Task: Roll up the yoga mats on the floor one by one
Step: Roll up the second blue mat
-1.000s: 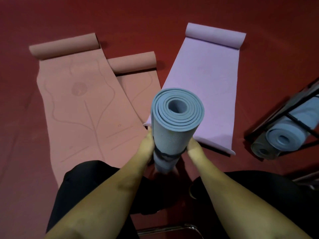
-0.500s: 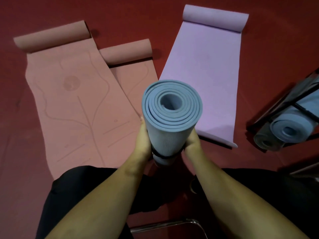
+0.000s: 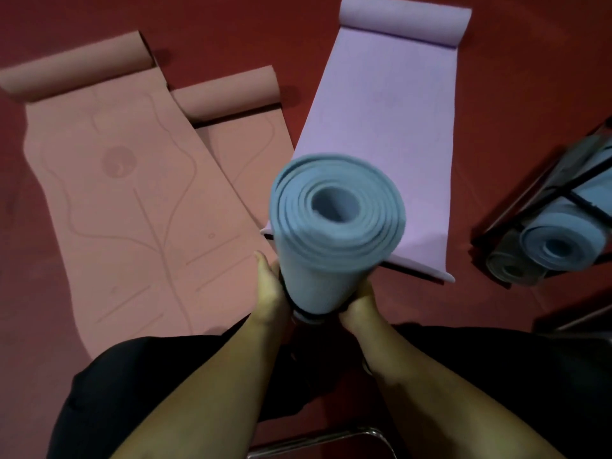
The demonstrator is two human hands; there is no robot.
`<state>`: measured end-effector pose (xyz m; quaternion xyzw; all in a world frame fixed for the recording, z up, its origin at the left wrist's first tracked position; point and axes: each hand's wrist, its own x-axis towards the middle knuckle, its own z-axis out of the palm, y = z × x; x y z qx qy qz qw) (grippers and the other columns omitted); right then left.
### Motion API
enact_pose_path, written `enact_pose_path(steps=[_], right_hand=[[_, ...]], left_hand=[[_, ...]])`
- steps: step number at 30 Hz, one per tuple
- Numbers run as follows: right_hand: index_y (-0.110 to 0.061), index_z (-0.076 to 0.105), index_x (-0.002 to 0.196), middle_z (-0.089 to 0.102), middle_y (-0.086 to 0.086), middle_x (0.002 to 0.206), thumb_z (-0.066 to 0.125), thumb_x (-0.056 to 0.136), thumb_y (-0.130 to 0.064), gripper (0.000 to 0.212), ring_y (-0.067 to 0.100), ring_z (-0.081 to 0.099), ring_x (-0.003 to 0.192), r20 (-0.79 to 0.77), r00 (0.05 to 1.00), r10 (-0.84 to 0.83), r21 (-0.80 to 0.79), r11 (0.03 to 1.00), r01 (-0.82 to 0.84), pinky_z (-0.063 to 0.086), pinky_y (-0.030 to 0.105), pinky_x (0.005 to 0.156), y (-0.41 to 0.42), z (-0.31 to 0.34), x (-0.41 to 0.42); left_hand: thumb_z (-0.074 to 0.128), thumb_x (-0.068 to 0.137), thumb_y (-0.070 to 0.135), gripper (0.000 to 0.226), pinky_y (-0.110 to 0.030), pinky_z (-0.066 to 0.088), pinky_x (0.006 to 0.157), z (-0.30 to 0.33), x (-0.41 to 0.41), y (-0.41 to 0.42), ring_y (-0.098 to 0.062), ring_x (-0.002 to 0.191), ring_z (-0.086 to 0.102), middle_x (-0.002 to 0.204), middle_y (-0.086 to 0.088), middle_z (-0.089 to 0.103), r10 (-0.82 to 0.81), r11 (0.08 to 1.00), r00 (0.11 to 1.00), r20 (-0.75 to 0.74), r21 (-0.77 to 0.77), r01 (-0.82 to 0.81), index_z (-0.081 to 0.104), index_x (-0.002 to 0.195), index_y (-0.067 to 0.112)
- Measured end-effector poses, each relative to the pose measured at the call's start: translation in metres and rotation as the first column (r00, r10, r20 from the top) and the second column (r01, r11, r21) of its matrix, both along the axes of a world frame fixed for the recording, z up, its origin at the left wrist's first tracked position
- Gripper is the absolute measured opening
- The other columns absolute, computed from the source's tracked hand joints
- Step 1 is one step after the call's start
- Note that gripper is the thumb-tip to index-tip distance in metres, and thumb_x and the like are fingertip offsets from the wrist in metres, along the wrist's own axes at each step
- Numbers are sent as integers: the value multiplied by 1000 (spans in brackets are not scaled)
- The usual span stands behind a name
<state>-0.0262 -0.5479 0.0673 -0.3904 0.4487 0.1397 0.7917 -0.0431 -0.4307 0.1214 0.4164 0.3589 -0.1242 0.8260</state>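
Both hands, left hand [image 3: 270,294] and right hand [image 3: 359,301], clasp the upright rolled blue mat [image 3: 334,233] at centre; squeezing evenly should keep its coils tight. The lilac mat [image 3: 390,127] lies unrolled at one o'clock.

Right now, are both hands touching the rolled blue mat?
Touching. The head view shows the left hand and the right hand pressed against opposite sides of the rolled blue mat near its lower end, holding it upright with no visible gap.
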Motion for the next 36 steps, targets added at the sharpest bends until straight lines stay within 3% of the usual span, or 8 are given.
enact_pose_path(steps=[5,9,14,17,20,24,29,36], right_hand=[[-16,68,102,75,4,93,19,95,-72,75,27,64,101,23,999,31,120,992,-33,44,37,97,-27,60,31],[-8,61,122,64,11,127,10,93,-75,89,31,52,128,-15,999,44,185,982,-40,37,46,107,-71,118,59],[-13,61,115,66,11,120,9,93,-72,82,36,56,118,68,980,190,163,966,-198,28,61,102,-126,178,31],[-18,64,121,69,10,121,8,86,-83,93,34,61,113,72,956,285,117,949,-292,39,56,97,-132,186,8],[-17,63,122,65,12,124,5,85,-83,96,36,59,111,27,971,239,80,967,-241,37,58,93,-143,194,-19],[-19,52,137,49,14,145,5,84,-84,96,45,42,134,-15,988,155,60,986,-154,13,69,110,-159,196,-47],[-18,56,134,56,16,136,11,82,-87,98,42,49,124,-25,999,26,120,992,-23,24,72,104,-183,187,-67],[-18,59,132,60,20,129,18,82,-85,93,46,50,123,-51,998,-22,136,990,28,18,77,104,-227,165,-62]], left_hand=[[9,92,77,92,-42,48,100,31,58,-3,-34,111,64,118,-20,69,-88,974,991,-105,199,107,70,107,10],[13,91,78,86,-31,48,68,82,73,-4,-19,80,66,98,-6,71,-412,855,906,97,386,348,58,124,12],[49,67,80,97,-32,36,109,119,48,-27,-12,128,47,140,11,47,-868,269,494,51,885,381,32,147,29],[83,64,59,92,-18,42,83,139,42,-48,0,105,54,120,20,50,-906,226,420,49,895,385,35,138,32],[79,73,56,78,-14,39,67,148,38,-71,11,89,51,113,16,56,-913,148,403,-55,878,455,40,136,30],[74,75,61,75,-25,45,72,153,35,-102,-6,95,61,118,5,63,-937,50,313,-156,826,562,47,134,24],[71,57,82,95,-41,52,95,145,41,-146,-16,99,67,118,3,68,-945,-121,162,-284,766,631,55,129,22],[72,64,77,95,-34,51,89,135,56,-210,-14,101,66,121,3,66,-945,-233,25,-327,722,652,52,137,19]])
